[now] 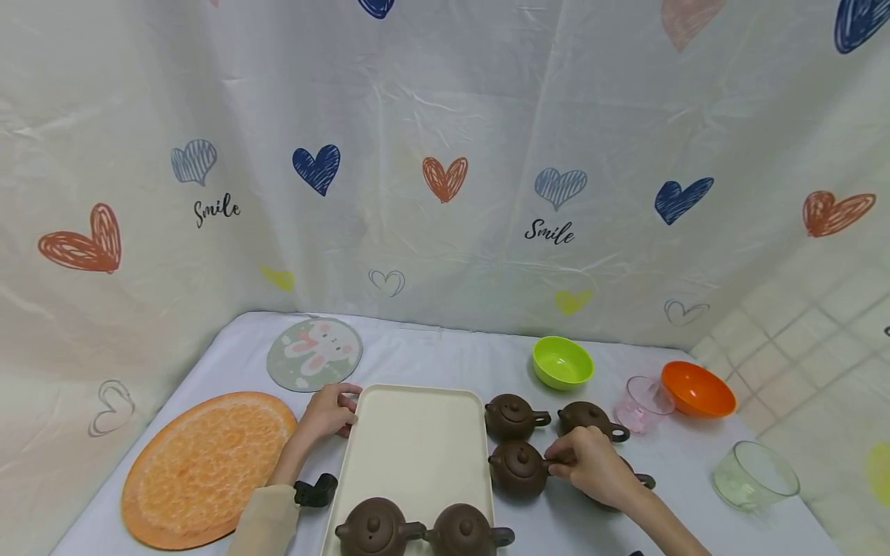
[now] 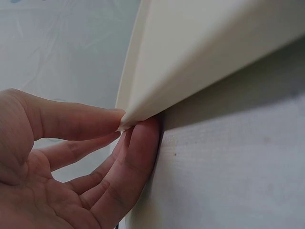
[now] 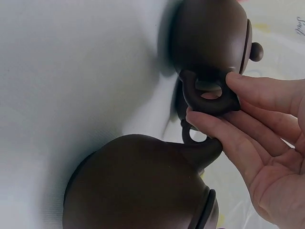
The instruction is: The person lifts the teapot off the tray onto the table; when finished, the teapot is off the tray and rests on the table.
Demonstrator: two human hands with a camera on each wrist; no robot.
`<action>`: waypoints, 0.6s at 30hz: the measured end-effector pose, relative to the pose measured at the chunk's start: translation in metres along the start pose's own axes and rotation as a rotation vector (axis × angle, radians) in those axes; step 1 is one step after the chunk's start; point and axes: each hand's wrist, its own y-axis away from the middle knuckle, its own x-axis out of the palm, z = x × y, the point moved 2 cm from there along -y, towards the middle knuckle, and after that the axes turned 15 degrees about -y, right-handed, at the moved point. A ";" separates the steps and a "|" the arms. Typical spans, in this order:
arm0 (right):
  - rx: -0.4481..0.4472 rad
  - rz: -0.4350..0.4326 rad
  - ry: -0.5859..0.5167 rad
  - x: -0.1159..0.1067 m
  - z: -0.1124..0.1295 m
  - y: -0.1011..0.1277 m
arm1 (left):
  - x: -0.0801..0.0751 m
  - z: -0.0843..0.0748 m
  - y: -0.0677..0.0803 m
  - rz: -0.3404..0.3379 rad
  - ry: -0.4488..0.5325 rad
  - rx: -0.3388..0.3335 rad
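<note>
My left hand (image 1: 330, 413) pinches the left rim of a cream rectangular tray (image 1: 417, 444); in the left wrist view the thumb (image 2: 78, 119) lies along the edge and a fingertip is under it. Two dark brown teapots (image 1: 375, 529) stand at the tray's near end. Right of the tray, my right hand (image 1: 591, 467) holds the looped handle of a brown lidded teapot (image 1: 519, 469) between thumb and fingers, as the right wrist view shows at its handle (image 3: 209, 98). Behind this hand, another teapot (image 3: 138, 186) is partly hidden in the head view.
Two more teapots stand behind, one at the tray's edge (image 1: 511, 417). A green bowl (image 1: 563, 363), pink cup (image 1: 643, 405), orange bowl (image 1: 698, 390) and clear glass (image 1: 754, 477) are to the right. A pizza-like round mat (image 1: 208, 467) and bunny mat (image 1: 314, 354) lie left.
</note>
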 end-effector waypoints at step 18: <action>-0.033 -0.086 -0.189 0.001 0.020 0.003 | 0.000 0.000 0.000 -0.005 -0.002 -0.002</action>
